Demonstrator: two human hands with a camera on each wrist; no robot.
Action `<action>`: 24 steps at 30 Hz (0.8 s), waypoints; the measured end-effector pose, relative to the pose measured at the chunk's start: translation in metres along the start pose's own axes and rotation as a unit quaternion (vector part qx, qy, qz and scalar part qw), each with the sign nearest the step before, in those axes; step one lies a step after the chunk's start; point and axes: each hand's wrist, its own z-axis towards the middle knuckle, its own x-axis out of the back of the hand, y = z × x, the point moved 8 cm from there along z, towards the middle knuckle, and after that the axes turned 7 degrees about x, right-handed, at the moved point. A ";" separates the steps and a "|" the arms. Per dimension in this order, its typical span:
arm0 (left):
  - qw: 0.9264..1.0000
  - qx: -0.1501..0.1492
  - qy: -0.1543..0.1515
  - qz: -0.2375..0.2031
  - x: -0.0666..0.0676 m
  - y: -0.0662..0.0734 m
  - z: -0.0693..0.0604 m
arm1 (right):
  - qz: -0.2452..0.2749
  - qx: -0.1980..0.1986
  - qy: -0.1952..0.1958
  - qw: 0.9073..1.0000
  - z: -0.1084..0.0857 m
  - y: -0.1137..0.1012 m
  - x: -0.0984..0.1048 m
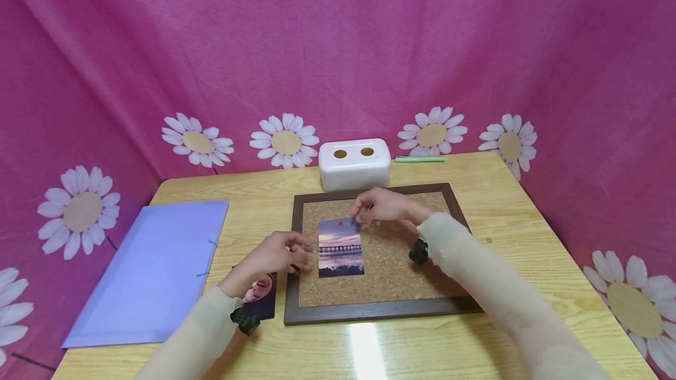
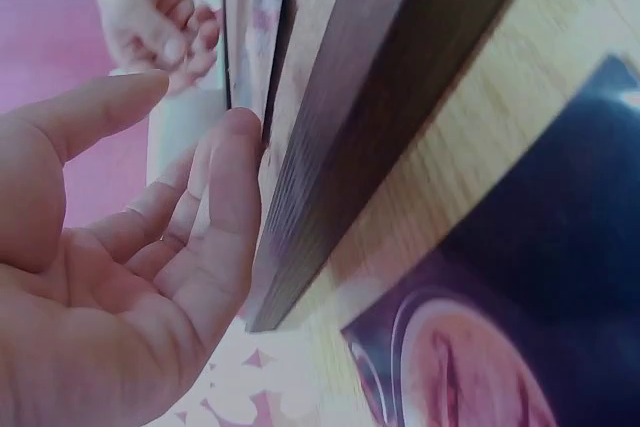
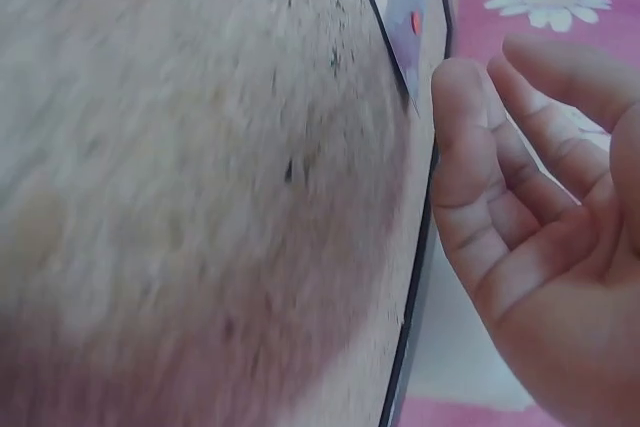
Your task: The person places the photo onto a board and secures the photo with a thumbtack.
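Observation:
A photo of a pier at dusk [image 1: 340, 254] lies on the framed cork board [image 1: 396, 268], with a red pin [image 1: 340, 224] at its top middle. Just left of the photo, over the board's left side, hovers my left hand [image 1: 274, 253], fingers loosely bent. My right hand [image 1: 384, 205] is by the photo's top right corner. In the right wrist view the thumb and index finger of the right hand [image 3: 550, 187] stand apart with nothing between them. The left wrist view shows the left hand [image 2: 150, 237] equally bare, thumb and fingers apart.
A second, dark photo with a pink round shape [image 1: 266, 298] lies left of the board, partly under my left wrist. Farther left is a lilac folder [image 1: 153, 268]. Behind the board stand a white box with two holes [image 1: 355, 172] and a green pen [image 1: 421, 159].

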 end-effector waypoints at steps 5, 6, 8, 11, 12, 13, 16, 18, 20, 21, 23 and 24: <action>1.000 0.015 0.014 -0.015 0.013 -0.008 -0.007 | 0.000 -0.004 0.001 1.000 -0.020 0.005 0.010; 0.999 0.020 0.019 -0.016 0.016 -0.011 -0.009 | 0.001 -0.004 0.003 1.000 -0.023 0.006 0.012; 0.999 0.027 0.029 -0.016 0.023 -0.015 -0.012 | 0.006 -0.010 0.009 1.000 -0.031 0.008 0.017; 0.999 0.026 0.039 -0.013 0.032 -0.022 -0.018 | 0.015 -0.014 0.020 1.000 -0.043 0.011 0.025; 0.999 0.026 0.044 -0.012 0.035 -0.024 -0.020 | 0.017 -0.014 0.023 0.999 -0.047 0.012 0.028; 0.999 0.023 0.046 -0.012 0.039 -0.026 -0.022 | 0.016 -0.014 0.027 0.999 -0.051 0.013 0.030; 0.998 0.022 0.051 -0.028 0.047 -0.033 -0.029 | 0.008 -0.012 0.039 0.999 -0.063 0.016 0.037; 0.997 0.026 0.058 -0.036 0.053 -0.038 -0.032 | 0.000 -0.009 0.048 0.999 -0.070 0.019 0.042; 0.996 0.032 0.065 -0.048 0.058 -0.044 -0.035 | 0.002 -0.014 0.056 0.998 -0.077 0.022 0.046; 0.996 0.035 0.069 -0.049 0.061 -0.047 -0.037 | 0.005 -0.016 0.059 0.998 -0.080 0.024 0.048; 0.995 0.039 0.078 -0.047 0.066 -0.052 -0.039 | 0.013 -0.017 0.063 0.998 -0.086 0.027 0.052; 0.995 0.040 0.082 -0.043 0.069 -0.054 -0.040 | 0.021 -0.021 0.064 0.998 -0.089 0.029 0.053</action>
